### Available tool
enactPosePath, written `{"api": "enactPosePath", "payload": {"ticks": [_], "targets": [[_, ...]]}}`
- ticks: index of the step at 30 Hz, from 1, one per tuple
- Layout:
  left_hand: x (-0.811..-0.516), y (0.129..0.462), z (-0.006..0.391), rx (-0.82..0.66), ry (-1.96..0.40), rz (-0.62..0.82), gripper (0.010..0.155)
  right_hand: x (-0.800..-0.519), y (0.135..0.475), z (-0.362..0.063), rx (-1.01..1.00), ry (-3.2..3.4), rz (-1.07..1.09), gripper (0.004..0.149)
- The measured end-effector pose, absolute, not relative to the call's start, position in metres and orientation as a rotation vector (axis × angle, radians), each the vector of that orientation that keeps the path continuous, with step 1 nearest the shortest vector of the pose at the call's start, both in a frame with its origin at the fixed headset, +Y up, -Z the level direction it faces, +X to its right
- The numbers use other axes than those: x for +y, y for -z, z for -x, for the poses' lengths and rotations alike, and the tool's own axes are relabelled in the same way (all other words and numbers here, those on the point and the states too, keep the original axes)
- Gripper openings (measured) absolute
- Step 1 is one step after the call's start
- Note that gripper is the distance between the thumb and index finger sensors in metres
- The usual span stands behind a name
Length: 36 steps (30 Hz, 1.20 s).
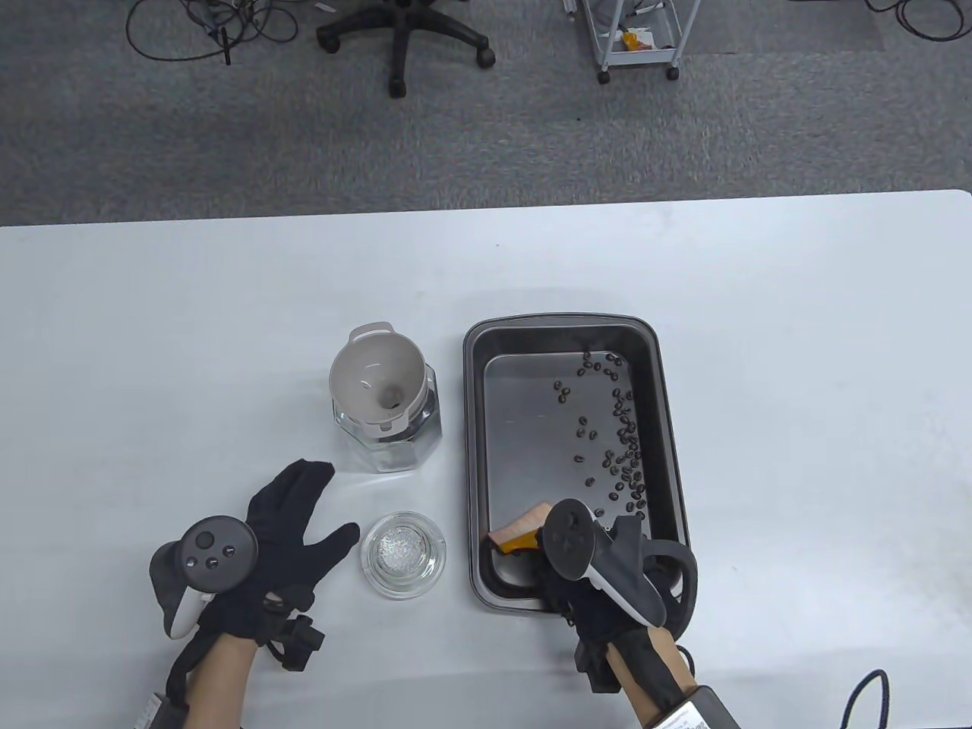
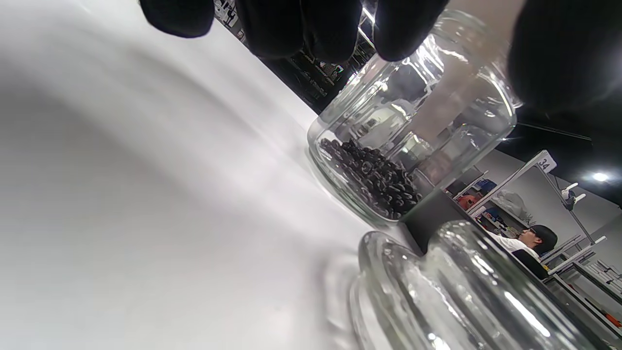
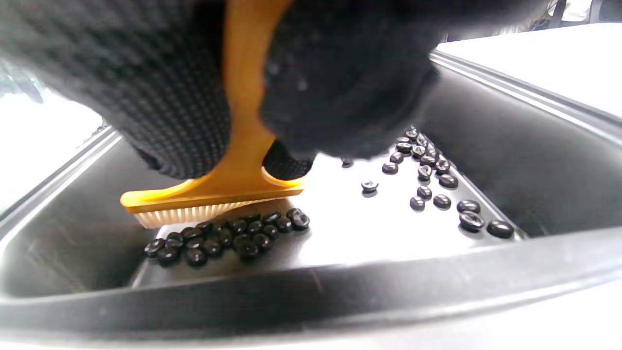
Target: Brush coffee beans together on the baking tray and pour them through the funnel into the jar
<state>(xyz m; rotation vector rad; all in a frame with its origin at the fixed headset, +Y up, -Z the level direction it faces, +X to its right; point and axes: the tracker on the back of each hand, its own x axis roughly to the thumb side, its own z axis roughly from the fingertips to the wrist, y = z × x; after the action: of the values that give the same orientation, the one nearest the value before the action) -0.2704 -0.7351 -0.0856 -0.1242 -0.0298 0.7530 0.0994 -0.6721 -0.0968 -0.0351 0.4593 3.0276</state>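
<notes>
White tabletop [image 1: 759,304], right hand [image 1: 600,577] clenched round the orange brush [image 3: 214,194] herding coffee beans [image 1: 626,440] in the baking tray [image 1: 676,425], left hand [image 1: 281,524] slack near the funneled jar [image 1: 387,433]: risk of beans flicked over the low rim by a hard stroke, little room against the near wall.

Glass lid [image 1: 403,555] sits between the left hand [image 1: 281,531] and baking tray [image 1: 477,425].

A white table [image 1: 759,304] stands on grey carpet [image 1: 228,152] in a workroom, with a black swivel-chair base [image 1: 402,38], a white wheeled cart [image 1: 634,34] and loose cables [image 1: 197,26] beyond; metal shelving [image 2: 583,272] lines a far wall.
</notes>
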Motion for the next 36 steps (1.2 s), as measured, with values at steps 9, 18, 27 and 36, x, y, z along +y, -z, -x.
{"api": "enactPosePath", "payload": {"ticks": [9, 18, 27, 36], "targets": [[-0.737, 0.085, 0.27, -0.033, -0.743, 0.127, 0.085, -0.657, 0.12, -0.104, 0.405, -3.019, 0.058, 0.034], [-0.738, 0.086, 0.268, -0.038, -0.736, 0.137, 0.085, -0.639, 0.166, -0.107, 0.301, -3.003, 0.139, 0.036], [-0.738, 0.086, 0.268, -0.038, -0.736, 0.144, 0.084, -0.63, 0.214, -0.105, 0.249, -2.995, 0.226, 0.036], [-0.739, 0.087, 0.267, -0.041, -0.732, 0.145, 0.084, -0.635, 0.245, -0.108, 0.142, -3.001, 0.312, 0.035]]}}
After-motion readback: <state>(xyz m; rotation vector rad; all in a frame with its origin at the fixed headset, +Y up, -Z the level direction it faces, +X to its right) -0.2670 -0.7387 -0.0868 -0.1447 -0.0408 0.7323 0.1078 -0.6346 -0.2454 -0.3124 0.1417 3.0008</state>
